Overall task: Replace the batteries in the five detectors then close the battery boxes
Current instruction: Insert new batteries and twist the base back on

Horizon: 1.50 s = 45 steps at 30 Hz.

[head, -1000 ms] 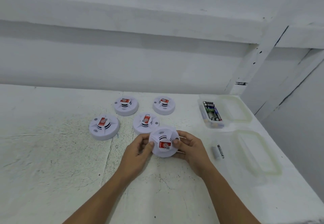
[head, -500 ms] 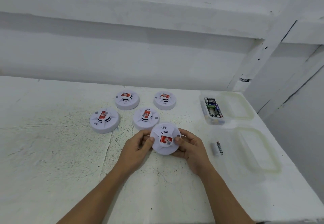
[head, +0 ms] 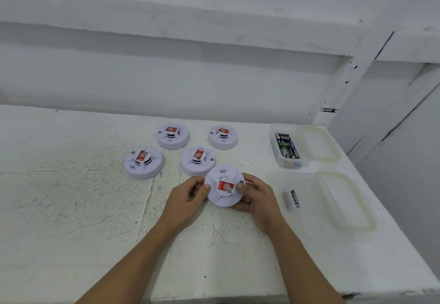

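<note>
- Lower centre: the left hand point(head: 190, 194) and right hand point(head: 256, 196) grip a white detector point(head: 223, 189) by its opposite edges, red label up, thumbs on top, just above the counter point(head: 71, 208).
- Right of the hands, two loose batteries point(head: 291, 199) lie side by side at the edge of a clear lid point(head: 342, 201).
- Just beyond the hands, four detectors sit on the counter: two nearer point(head: 144, 162) point(head: 198, 161), two farther point(head: 173, 136) point(head: 223, 136).
- Far right, a clear box point(head: 287, 148) holds more batteries.
</note>
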Available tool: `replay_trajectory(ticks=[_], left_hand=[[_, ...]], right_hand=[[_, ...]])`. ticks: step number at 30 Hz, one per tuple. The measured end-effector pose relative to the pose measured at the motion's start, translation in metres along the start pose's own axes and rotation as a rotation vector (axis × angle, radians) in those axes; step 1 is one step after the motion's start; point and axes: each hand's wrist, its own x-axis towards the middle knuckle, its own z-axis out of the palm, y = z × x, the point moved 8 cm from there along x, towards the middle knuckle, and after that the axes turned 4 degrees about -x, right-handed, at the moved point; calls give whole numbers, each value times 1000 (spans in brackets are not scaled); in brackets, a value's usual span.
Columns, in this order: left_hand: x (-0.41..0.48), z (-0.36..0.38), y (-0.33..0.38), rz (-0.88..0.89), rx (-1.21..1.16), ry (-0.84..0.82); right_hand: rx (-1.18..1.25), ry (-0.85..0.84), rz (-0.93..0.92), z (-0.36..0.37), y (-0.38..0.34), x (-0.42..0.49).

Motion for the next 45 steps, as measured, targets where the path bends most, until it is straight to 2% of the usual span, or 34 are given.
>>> replay_trajectory(ticks=[45], left_hand=[[-1,-2,-3,6,26,17]], right_hand=[[-34,14,-6,2,3,-4]])
